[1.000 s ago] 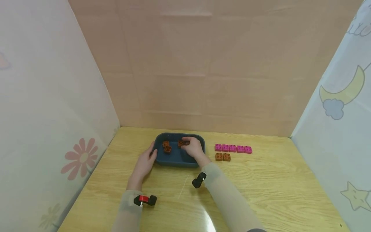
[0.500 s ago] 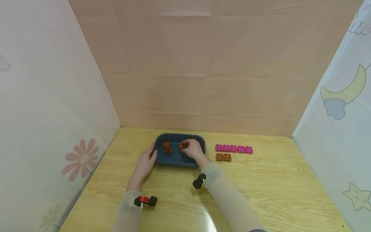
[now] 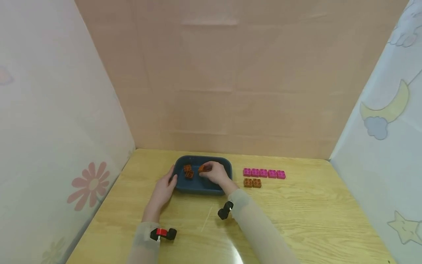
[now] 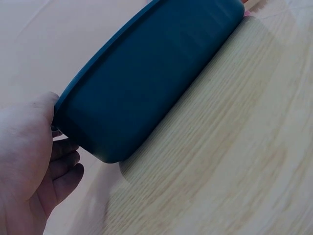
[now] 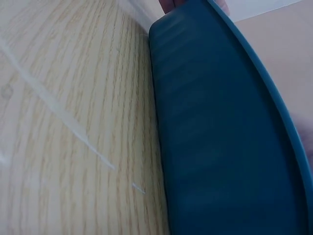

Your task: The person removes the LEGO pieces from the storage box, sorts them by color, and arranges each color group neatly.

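Observation:
A dark blue plastic tray [image 3: 201, 191] stands on the table with orange-brown toy building bricks inside. My left hand [image 3: 165, 186] grips its left end; in the left wrist view the thumb lies at the rim and the other fingers are curled against the outer wall of the tray [image 4: 146, 83]. Over the tray floor, my right hand [image 3: 215, 173] pinches one orange-brown brick [image 3: 201, 168] between thumb and fingers. Left of it lie two more bricks [image 3: 189, 175], close together. The right wrist view shows mostly the tray's outer wall [image 5: 215, 122], which hides the held brick.
Right of the tray, several magenta bricks [image 3: 263, 173] form a straight row on the wooden table [image 3: 303, 209]. Two orange-brown bricks [image 3: 252, 183] sit side by side in front of that row's left end. A beige backdrop [image 3: 204, 73] rises behind the table.
My right hand has closed its fingertips on the orange-brown brick and shifted it slightly left, turning it. The left hand keeps its grip on the tray. The head view has tilted slightly.

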Action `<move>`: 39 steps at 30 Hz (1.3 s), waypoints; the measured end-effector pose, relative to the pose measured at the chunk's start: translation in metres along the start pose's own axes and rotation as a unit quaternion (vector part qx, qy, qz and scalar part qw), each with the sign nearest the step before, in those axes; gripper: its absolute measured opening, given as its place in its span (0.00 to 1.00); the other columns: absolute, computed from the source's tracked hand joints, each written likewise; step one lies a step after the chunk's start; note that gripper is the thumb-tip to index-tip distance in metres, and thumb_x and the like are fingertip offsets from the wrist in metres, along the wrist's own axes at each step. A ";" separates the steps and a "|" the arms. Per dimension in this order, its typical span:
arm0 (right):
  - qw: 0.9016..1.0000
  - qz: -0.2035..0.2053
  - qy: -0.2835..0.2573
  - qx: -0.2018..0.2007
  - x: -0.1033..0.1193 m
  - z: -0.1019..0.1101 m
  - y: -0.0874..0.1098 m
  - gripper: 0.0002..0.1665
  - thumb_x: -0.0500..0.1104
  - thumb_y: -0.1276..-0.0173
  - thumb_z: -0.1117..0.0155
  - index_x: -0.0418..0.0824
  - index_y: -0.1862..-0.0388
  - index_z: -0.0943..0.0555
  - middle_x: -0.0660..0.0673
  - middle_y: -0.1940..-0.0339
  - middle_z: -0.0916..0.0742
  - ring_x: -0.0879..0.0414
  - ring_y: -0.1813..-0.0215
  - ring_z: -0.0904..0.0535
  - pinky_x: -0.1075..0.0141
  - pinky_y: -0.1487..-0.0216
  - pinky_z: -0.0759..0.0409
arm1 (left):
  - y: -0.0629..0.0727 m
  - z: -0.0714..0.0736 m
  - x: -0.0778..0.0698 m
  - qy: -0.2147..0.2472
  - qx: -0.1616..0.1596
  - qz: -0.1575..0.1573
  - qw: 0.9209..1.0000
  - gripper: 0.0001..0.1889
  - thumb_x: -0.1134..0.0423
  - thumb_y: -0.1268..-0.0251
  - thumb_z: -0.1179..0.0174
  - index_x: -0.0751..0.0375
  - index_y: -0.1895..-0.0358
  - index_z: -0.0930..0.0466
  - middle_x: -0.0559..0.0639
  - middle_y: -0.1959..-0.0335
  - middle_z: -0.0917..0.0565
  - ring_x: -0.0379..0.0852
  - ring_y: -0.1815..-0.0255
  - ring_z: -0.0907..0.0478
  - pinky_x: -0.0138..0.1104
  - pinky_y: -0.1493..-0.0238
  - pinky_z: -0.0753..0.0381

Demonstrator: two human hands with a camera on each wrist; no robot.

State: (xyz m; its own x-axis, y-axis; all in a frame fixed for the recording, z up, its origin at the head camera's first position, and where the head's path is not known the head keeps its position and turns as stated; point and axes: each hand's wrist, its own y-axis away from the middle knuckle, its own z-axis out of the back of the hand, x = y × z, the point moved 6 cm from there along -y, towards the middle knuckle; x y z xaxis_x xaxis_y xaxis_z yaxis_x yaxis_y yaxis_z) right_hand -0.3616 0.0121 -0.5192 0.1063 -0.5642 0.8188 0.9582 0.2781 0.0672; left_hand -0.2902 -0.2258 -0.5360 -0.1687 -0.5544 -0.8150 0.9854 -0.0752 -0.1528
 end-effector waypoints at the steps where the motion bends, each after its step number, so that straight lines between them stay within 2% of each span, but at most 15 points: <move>1: 1.000 -0.001 -0.004 0.000 0.000 0.000 0.001 0.25 0.46 0.29 0.22 0.40 0.36 0.15 0.44 0.47 0.11 0.48 0.47 0.14 0.53 0.48 0.13 | 0.001 0.000 0.001 0.001 0.002 0.002 1.000 0.32 0.56 0.11 0.50 0.67 0.15 0.44 0.65 0.18 0.35 0.65 0.20 0.35 0.57 0.21 0.36; 7: 0.999 0.025 -0.021 -0.017 0.004 0.001 0.000 0.23 0.51 0.25 0.26 0.45 0.35 0.15 0.49 0.49 0.11 0.53 0.48 0.16 0.55 0.50 0.14 | 0.002 0.001 -0.001 0.008 -0.001 0.009 1.000 0.32 0.55 0.10 0.51 0.67 0.15 0.44 0.65 0.18 0.36 0.65 0.19 0.36 0.57 0.20 0.37; 11: 0.998 0.030 -0.041 -0.041 0.009 0.009 0.002 0.23 0.50 0.26 0.25 0.44 0.37 0.16 0.47 0.47 0.12 0.51 0.46 0.16 0.54 0.47 0.14 | 0.000 0.000 -0.002 0.002 0.002 0.010 1.000 0.32 0.55 0.10 0.51 0.66 0.14 0.44 0.65 0.18 0.35 0.65 0.19 0.36 0.57 0.20 0.37; 14: 0.996 0.036 -0.070 -0.052 0.012 0.015 0.003 0.26 0.49 0.27 0.24 0.44 0.34 0.18 0.47 0.46 0.13 0.50 0.44 0.16 0.52 0.45 0.14 | -0.001 0.000 -0.001 0.001 -0.001 0.007 1.000 0.32 0.55 0.11 0.51 0.66 0.14 0.44 0.66 0.19 0.34 0.65 0.20 0.35 0.57 0.21 0.36; 17: 0.993 0.052 -0.099 -0.047 0.016 0.021 0.006 0.28 0.49 0.26 0.25 0.44 0.31 0.19 0.45 0.43 0.13 0.47 0.41 0.17 0.49 0.41 0.15 | -0.002 0.000 -0.001 -0.002 -0.004 -0.003 1.000 0.31 0.57 0.11 0.51 0.68 0.15 0.43 0.67 0.20 0.33 0.66 0.21 0.34 0.58 0.22 0.34; 21: 0.991 0.067 -0.112 -0.033 0.022 0.027 0.014 0.30 0.49 0.25 0.26 0.43 0.28 0.19 0.46 0.38 0.14 0.46 0.37 0.19 0.47 0.36 0.19 | -0.002 -0.001 0.001 -0.002 -0.005 -0.010 1.000 0.31 0.57 0.10 0.51 0.68 0.15 0.43 0.67 0.20 0.33 0.66 0.22 0.33 0.58 0.23 0.33; 25: 0.989 0.085 -0.119 -0.036 0.025 0.037 0.023 0.27 0.45 0.26 0.26 0.40 0.31 0.17 0.45 0.42 0.13 0.47 0.40 0.18 0.48 0.35 0.20 | -0.001 -0.002 0.000 -0.001 -0.008 -0.011 1.000 0.31 0.57 0.10 0.51 0.69 0.15 0.43 0.67 0.21 0.32 0.65 0.22 0.33 0.58 0.23 0.33; 28: 0.987 0.092 -0.126 -0.042 0.021 0.045 0.033 0.22 0.42 0.27 0.26 0.40 0.36 0.16 0.45 0.46 0.13 0.48 0.42 0.17 0.50 0.36 0.18 | 0.000 -0.002 0.000 0.003 -0.003 -0.009 1.000 0.31 0.57 0.10 0.51 0.69 0.15 0.43 0.67 0.21 0.32 0.65 0.22 0.33 0.57 0.23 0.33; 32: 0.987 0.080 -0.134 -0.043 0.012 0.058 0.047 0.20 0.41 0.27 0.25 0.41 0.39 0.16 0.44 0.45 0.13 0.49 0.40 0.18 0.54 0.37 0.18 | 0.001 -0.002 0.001 0.008 -0.001 -0.001 1.000 0.31 0.57 0.11 0.50 0.68 0.15 0.43 0.66 0.20 0.34 0.65 0.21 0.34 0.56 0.22 0.35; 36: 0.986 0.065 -0.146 -0.050 0.000 0.071 0.060 0.22 0.41 0.28 0.24 0.41 0.38 0.16 0.43 0.44 0.12 0.48 0.41 0.19 0.59 0.42 0.19 | 0.000 -0.001 0.002 0.002 -0.003 0.002 1.000 0.32 0.55 0.10 0.51 0.66 0.14 0.44 0.63 0.18 0.35 0.63 0.20 0.35 0.55 0.21 0.36; 39: 0.984 0.056 -0.157 -0.058 -0.011 0.081 0.068 0.26 0.41 0.29 0.23 0.40 0.34 0.17 0.42 0.43 0.12 0.48 0.42 0.19 0.63 0.46 0.18 | 0.000 -0.002 0.003 0.005 -0.001 0.002 1.000 0.32 0.56 0.10 0.51 0.66 0.14 0.44 0.63 0.19 0.34 0.63 0.20 0.35 0.55 0.21 0.35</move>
State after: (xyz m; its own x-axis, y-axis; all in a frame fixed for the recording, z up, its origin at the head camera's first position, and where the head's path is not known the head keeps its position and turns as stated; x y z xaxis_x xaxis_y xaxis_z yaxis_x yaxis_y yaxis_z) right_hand -0.3190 0.0998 -0.4772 0.1428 -0.2617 0.9545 0.9709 0.2244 -0.0837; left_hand -0.2912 -0.2258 -0.5395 -0.1655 -0.5458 -0.8214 0.9859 -0.0712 -0.1513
